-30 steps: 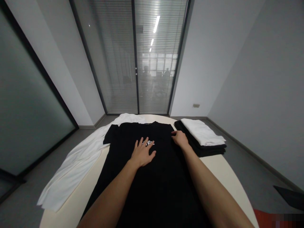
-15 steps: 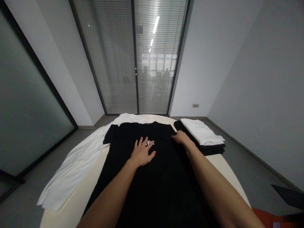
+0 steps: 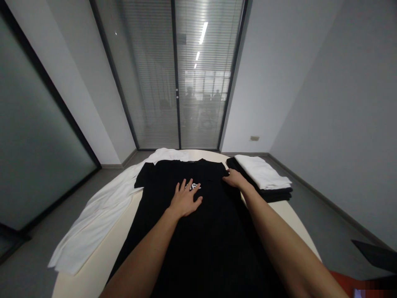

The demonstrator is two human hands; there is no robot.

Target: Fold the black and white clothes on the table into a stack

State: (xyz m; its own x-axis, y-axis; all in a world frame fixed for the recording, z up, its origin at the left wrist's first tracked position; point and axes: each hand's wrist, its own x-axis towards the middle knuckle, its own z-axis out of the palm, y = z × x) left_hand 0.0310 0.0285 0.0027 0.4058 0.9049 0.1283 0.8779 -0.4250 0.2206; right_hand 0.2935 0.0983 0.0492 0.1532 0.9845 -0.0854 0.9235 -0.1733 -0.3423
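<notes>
A black T-shirt (image 3: 198, 236) with small white lettering on the chest lies spread flat on a round cream table (image 3: 102, 260). My left hand (image 3: 184, 200) rests flat on the chest, fingers spread, partly covering the lettering. My right hand (image 3: 235, 179) lies on the shirt's right shoulder, at the folded-in sleeve edge, fingers stretched toward the left and resting on the cloth. Both forearms reach across the shirt's body.
White garments (image 3: 96, 215) are draped over the table's left side and far edge. A stack of folded black shirts with a folded white shirt (image 3: 262, 171) on top sits at the right. Glass doors with blinds stand behind the table.
My right hand has slid slightly left and forward along the shirt's right shoulder. My left hand has stayed pressed on the chest.
</notes>
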